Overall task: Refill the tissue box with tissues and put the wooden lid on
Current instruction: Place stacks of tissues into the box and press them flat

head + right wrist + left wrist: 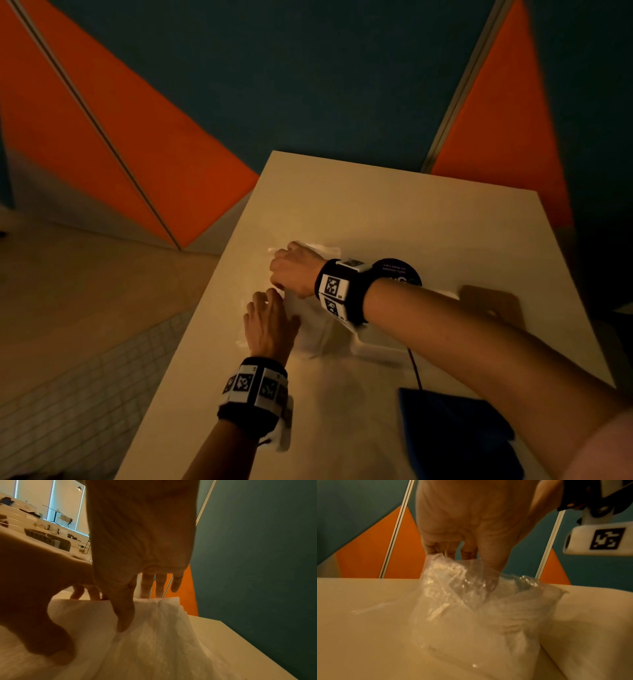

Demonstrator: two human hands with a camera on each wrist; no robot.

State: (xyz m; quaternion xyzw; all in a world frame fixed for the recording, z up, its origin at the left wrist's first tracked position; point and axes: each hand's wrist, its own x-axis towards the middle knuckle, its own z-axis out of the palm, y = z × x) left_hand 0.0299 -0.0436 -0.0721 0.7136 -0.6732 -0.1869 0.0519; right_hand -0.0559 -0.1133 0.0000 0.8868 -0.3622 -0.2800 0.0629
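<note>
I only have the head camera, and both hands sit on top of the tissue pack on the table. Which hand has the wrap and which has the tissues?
Observer: In the left wrist view, the left hand pinches the crumpled upper edge of the clear plastic wrap.
Operator: And the right one?
Observer: In the right wrist view, the right hand pinches the white tissues, with the thumb on the near face and the fingers behind the stack.
Operator: Is any plastic over that part?
Observer: None shows there. The layered sheet edges lie bare at the stack's right end.
</note>
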